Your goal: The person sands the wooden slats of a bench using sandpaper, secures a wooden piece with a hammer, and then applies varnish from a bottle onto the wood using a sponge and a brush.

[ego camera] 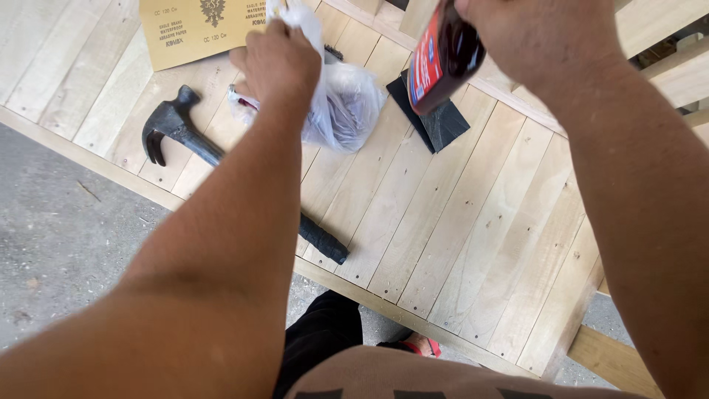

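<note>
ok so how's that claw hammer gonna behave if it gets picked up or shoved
The claw hammer looks rigid and probably head-heavy, given its thick dark metal head. It lies flat on the wooden plank surface, so a push would likely slide or pivot it, not roll it. Its wrapped black grip probably resists slipping.

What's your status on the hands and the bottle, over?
Left hand gripping clear plastic bag. Right hand holding dark bottle above plank surface. Hammer lies beside bag, black pad under bottle.
</note>
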